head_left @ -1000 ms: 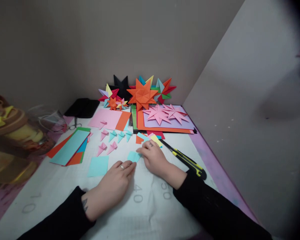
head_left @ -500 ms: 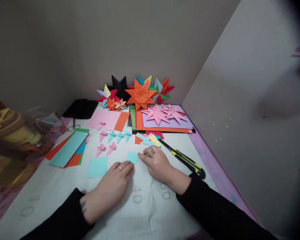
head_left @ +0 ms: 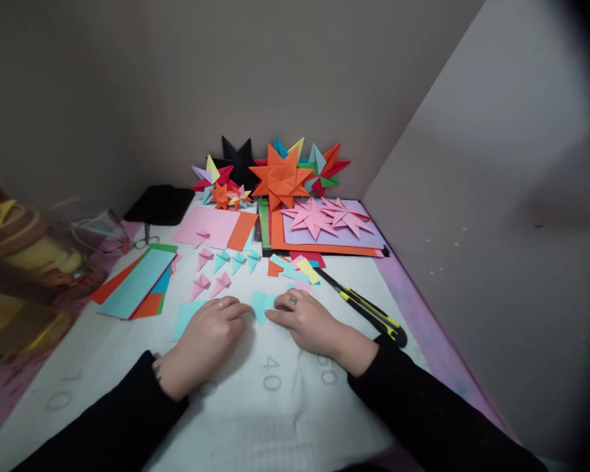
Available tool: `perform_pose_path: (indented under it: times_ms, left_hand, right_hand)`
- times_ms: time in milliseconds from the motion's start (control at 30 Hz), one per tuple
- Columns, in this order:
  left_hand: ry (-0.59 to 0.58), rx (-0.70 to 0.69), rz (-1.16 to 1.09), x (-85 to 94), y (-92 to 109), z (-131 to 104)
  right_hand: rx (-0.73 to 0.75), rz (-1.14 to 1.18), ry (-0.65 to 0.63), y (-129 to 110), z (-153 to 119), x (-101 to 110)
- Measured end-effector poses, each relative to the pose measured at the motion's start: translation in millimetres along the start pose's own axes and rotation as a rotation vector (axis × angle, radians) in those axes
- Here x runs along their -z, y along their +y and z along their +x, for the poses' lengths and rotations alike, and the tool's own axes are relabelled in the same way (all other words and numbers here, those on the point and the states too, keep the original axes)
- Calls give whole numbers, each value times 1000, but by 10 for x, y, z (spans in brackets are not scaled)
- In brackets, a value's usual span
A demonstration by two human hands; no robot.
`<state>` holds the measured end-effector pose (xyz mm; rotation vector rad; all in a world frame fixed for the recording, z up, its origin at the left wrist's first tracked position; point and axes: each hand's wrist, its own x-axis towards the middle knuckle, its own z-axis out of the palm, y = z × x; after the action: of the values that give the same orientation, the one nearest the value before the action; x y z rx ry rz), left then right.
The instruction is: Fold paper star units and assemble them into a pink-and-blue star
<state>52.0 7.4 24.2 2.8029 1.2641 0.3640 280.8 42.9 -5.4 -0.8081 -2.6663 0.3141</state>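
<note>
Two hands on my feed | left hand [head_left: 215,332] half-curled, hold unclear | right hand [head_left: 311,318] closed on teal paper's [head_left: 260,304] right edge | paper mid-table, near side of teal folded pieces [head_left: 238,261] | folding, I judge; next calls for aligned edges, firm crease

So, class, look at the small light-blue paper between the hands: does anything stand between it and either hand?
Nothing visible does. The right hand meets the small light-blue paper at its right side; the left hand is close by its left edge. The black-and-yellow cutter lies to the right, out of the way.
</note>
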Motion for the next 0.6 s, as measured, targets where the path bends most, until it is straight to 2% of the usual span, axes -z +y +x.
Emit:
perform_pose_path:
  times_ms: [233,400,533,600]
  left_hand:
    - [15,-114,19,-40,-19,19]
    - [67,-102,-77,-64,-95,21]
    - [90,-6,-145,-98,-135,50]
    - [89,-1,-154,-117,-153,63]
  right_hand:
    - [33,19,-42,32,-7,13]
    - [54,13,-81,6,0,34]
    - [65,-6,-99,-36,13,50]
    - [80,-12,-107,-46,17,50]
